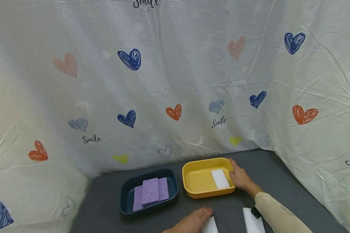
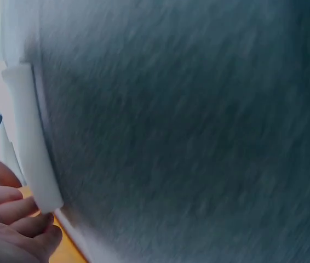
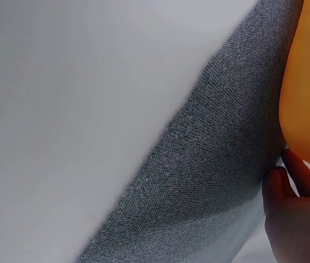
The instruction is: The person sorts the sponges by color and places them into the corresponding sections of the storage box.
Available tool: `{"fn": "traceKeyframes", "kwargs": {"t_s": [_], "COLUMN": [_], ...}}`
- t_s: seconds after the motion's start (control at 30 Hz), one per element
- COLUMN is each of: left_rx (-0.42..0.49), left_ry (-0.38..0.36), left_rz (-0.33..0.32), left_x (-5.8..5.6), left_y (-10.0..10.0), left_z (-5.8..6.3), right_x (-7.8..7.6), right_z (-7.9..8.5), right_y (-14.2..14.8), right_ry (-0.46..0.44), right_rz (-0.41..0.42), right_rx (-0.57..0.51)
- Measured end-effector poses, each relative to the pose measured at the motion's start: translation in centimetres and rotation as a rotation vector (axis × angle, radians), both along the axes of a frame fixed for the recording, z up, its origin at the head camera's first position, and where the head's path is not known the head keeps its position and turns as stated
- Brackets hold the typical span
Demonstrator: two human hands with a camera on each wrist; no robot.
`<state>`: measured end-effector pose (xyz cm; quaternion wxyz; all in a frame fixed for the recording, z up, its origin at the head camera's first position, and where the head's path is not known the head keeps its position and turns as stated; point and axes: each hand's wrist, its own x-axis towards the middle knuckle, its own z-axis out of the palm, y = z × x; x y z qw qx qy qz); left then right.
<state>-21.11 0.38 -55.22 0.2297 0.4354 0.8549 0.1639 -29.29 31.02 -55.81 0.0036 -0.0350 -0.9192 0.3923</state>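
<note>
My right hand [image 1: 241, 176] grips the right end of a yellow tray [image 1: 198, 193], its fingers and thumb at the rim. In the right wrist view, fingers [image 3: 303, 172] lie against the tray's outer wall. Inside the tray, toward its right, lies a white sponge block [image 1: 220, 179]. Near the front of the table, my left hand [image 1: 192, 221] is beside a second white sponge block [image 1: 210, 226]. The left wrist view has that block [image 2: 32, 137] with the hand's fingertips [image 2: 44, 222] right at its end, the fingers loosely extended.
A dark blue tray [image 1: 175, 197] with several purple sponges [image 1: 150, 191] stands left of the yellow one. Another white block [image 1: 252, 221] lies by the right forearm, partly behind a black wrist strap [image 1: 255, 212]. A heart-printed white curtain [image 1: 192, 71] encloses the grey table [image 1: 105, 207].
</note>
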Motion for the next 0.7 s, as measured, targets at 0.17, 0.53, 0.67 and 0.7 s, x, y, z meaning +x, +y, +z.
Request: {"fn": "traceKeyframes", "kwargs": {"t_s": [0.17, 0.53, 0.67, 0.7], "left_rx": [-0.028, -0.022, -0.026, -0.025], "left_ry": [0.009, 0.016, 0.046, 0.054], "left_rz": [0.027, 0.016, -0.01, -0.015], "left_x": [0.6, 1.2, 1.2, 1.2], "left_y": [0.2, 0.6, 0.6, 0.6], "left_z": [-0.8, -1.2, -1.4, -1.4], "right_x": [0.1, 0.2, 0.2, 0.2], "right_z": [0.0, -0.1, -0.2, -0.2], "right_y": [0.0, 0.1, 0.1, 0.1], "right_ry": [0.016, 0.02, 0.018, 0.017], "right_rz": [0.004, 0.007, 0.007, 0.006], "right_rx": [0.0, -0.004, -0.007, -0.007]}}
